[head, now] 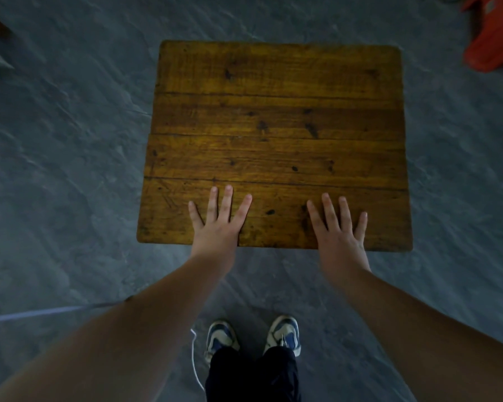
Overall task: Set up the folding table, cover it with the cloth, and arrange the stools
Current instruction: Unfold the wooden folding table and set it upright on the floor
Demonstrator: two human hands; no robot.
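Observation:
The folding table [276,117] stands upright in front of me, its brown plank top bare and seen from above. My left hand [217,224] lies flat on the near edge of the top, fingers spread, holding nothing. A little to the right, my right hand [339,230] rests the same way on the near edge, palm down with fingers apart. An orange cloth [494,39] lies crumpled on the floor at the far right, beyond the table's corner. No stools are in view.
Grey concrete floor [70,169] surrounds the table on all sides. My two blue and white shoes [253,335] stand just short of the near edge. A thin white cord [196,367] trails on the floor by my left foot. A dark object shows at the upper left corner.

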